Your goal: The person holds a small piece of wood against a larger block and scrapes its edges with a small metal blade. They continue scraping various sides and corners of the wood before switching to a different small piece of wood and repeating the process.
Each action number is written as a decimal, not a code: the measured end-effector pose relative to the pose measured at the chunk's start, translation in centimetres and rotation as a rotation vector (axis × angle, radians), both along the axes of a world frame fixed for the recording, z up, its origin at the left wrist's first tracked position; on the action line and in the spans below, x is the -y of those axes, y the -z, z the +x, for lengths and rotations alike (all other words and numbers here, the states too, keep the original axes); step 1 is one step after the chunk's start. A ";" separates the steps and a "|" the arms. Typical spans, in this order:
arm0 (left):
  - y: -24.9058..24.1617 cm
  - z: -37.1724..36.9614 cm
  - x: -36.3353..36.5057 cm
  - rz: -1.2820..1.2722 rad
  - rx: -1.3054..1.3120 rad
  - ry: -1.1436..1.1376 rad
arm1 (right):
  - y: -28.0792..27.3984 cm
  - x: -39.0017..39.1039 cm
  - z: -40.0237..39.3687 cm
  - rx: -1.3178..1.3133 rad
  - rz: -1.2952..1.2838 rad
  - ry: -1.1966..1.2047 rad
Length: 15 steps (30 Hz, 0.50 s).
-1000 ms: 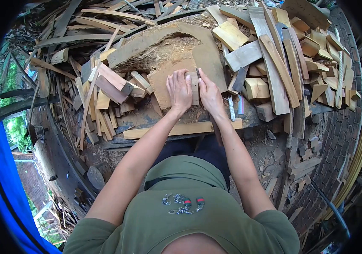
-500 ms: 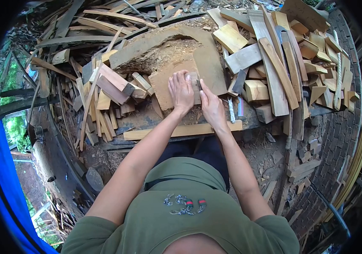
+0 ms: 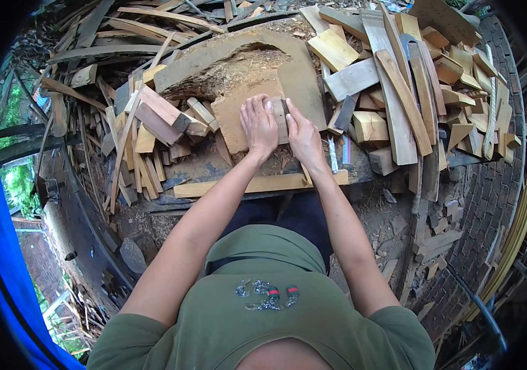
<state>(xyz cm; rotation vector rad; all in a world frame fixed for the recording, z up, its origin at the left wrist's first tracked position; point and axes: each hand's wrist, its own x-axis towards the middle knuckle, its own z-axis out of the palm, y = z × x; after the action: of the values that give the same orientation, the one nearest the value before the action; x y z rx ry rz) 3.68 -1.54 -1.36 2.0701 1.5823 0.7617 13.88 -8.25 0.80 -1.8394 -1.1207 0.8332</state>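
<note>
My left hand (image 3: 259,126) presses on a small flat wood piece (image 3: 282,128), its fingers close together over the piece's left side. My right hand (image 3: 303,135) is closed round a thin dark object (image 3: 285,108) standing along the piece's right part; whether it is a blade or a strip is too small to tell. Both hands are side by side over a large wooden slab (image 3: 303,80) with a rough hollow full of wood debris at its upper left. What lies under my palms is hidden.
Cut wood blocks (image 3: 371,127) and long boards (image 3: 396,111) are heaped on the right. More offcuts (image 3: 161,111) lie on the left. A long pale batten (image 3: 257,185) runs along the near edge. A white tube (image 3: 333,154) lies right of my right hand.
Both hands have moved slightly up and left in view, along with the whole scene. A thin light sliver now shows below my right hand, near the batten.
</note>
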 end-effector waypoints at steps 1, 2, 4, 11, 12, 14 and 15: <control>-0.1 0.1 0.1 0.006 0.002 -0.002 | -0.1 -0.3 0.2 -0.001 -0.037 -0.016; -0.3 0.1 0.2 -0.014 -0.002 -0.009 | -0.4 0.1 0.1 0.000 -0.030 -0.018; -0.3 0.1 -0.2 -0.026 -0.009 -0.014 | -0.9 1.4 -0.4 -0.002 -0.022 -0.005; -0.1 0.2 0.0 -0.026 0.002 -0.025 | -0.4 -1.2 -0.2 0.063 -0.004 0.004; -0.1 0.3 0.0 -0.010 0.001 -0.030 | -0.4 -1.0 -0.3 0.063 0.008 0.002; -0.1 0.3 0.1 -0.010 0.000 -0.034 | -0.1 0.8 -0.7 0.088 0.077 0.010; -0.1 0.3 0.1 -0.023 0.000 -0.032 | -0.4 0.7 -0.6 0.088 0.064 0.012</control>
<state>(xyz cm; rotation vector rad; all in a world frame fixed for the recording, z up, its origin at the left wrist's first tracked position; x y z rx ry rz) 3.98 -1.65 -1.27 2.0332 1.6198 0.7512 13.32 -8.95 1.16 -1.8424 -1.1769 0.7077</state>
